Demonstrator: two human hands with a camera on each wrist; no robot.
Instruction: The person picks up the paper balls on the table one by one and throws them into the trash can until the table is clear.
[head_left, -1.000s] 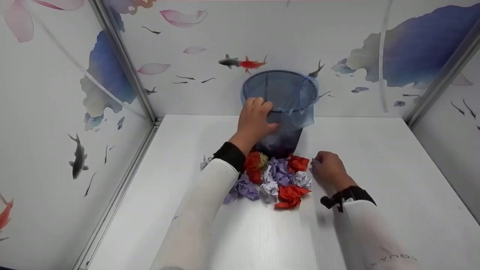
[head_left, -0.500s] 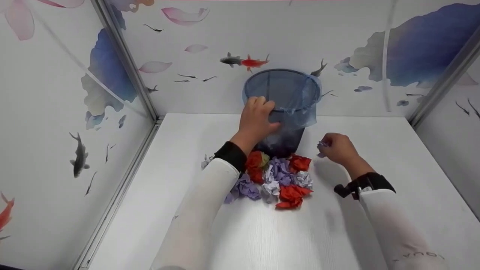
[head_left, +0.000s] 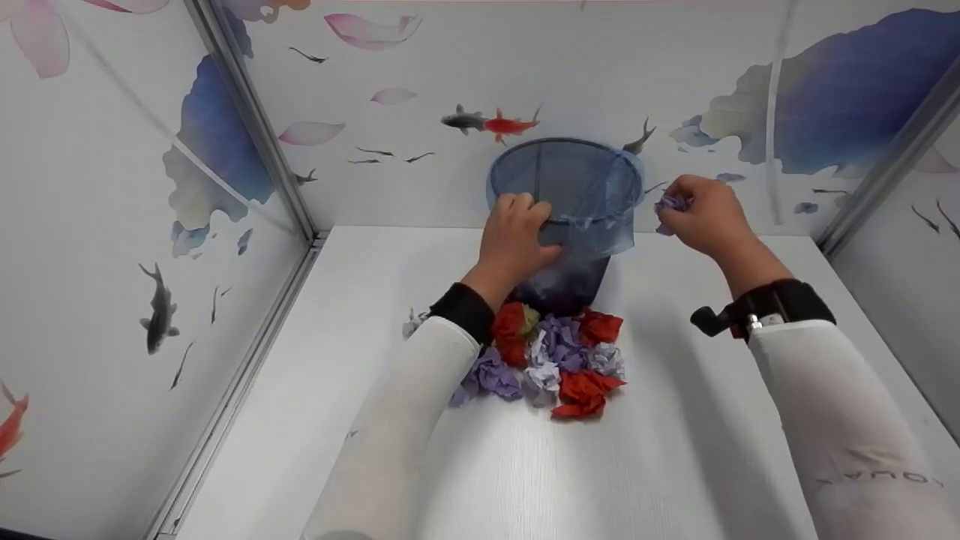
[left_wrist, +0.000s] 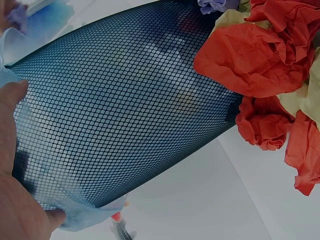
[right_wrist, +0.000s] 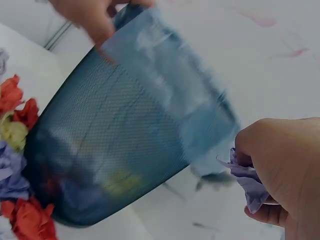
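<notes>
A dark mesh wastebasket lined with a thin blue plastic bag stands at the back of the table. My left hand grips its near left rim, fingers over the edge and thumb outside. To the right of the rim, raised at about its height, my right hand pinches a crumpled purple paper ball. In front of the wastebasket lie several more crumpled balls, among them red paper, purple paper, white paper and yellow paper. Coloured shapes show dimly through the mesh in the right wrist view.
White panels printed with fish and petals enclose the table; the back panel stands right behind the wastebasket. A whitish paper ball lies left of the heap, partly behind the left forearm.
My right hand has lifted the purple paper ball from beside the heap, up and to the right, to rim height. The left hand stays on the wastebasket's rim.
</notes>
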